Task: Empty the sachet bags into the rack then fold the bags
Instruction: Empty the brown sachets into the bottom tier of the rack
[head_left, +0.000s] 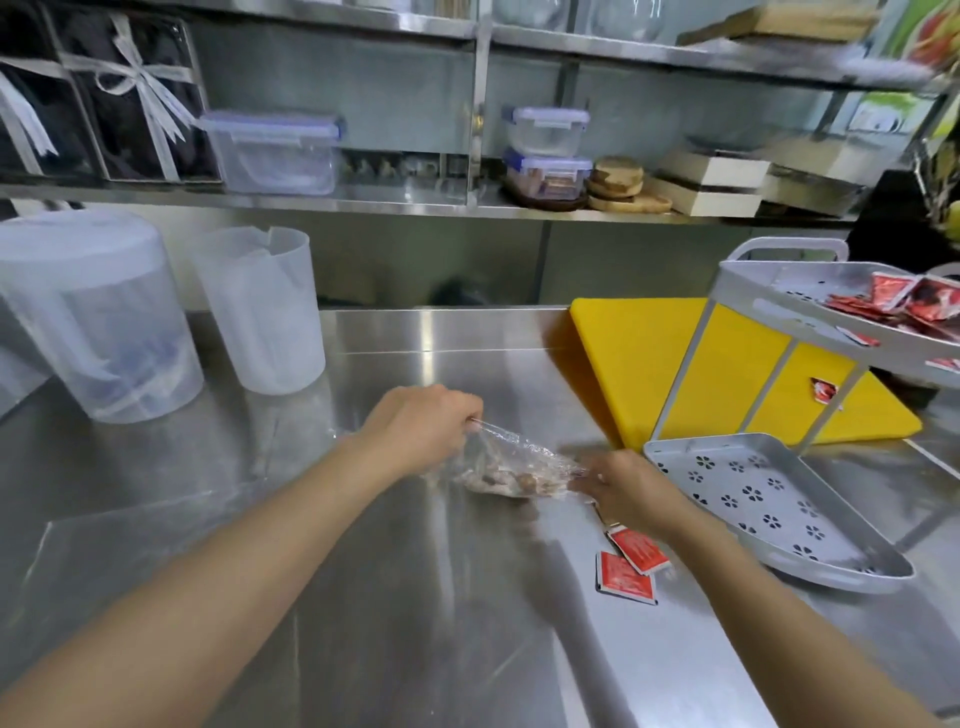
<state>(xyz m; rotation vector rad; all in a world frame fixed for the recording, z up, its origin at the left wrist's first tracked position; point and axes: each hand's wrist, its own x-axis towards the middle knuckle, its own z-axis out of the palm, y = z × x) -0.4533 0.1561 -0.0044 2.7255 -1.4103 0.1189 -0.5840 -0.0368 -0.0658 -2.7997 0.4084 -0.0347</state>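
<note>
A clear plastic bag (511, 465) with brownish bits inside lies stretched on the steel counter (415, 597). My left hand (423, 423) pinches its upper left corner. My right hand (631, 486) grips its right end. Two red sachets (631, 564) lie on the counter just below my right hand. The grey two-tier rack (769, 499) stands to the right; its lower tray is bare, and its upper tray (769, 291) holds several red sachets (904, 306). One more red sachet (825, 389) lies on the yellow board.
A yellow cutting board (649, 364) lies under the rack's back part. Two translucent plastic jugs (98, 322) (262, 312) stand at the back left. Shelves above carry lidded plastic boxes (275, 150), wooden coasters and boxes.
</note>
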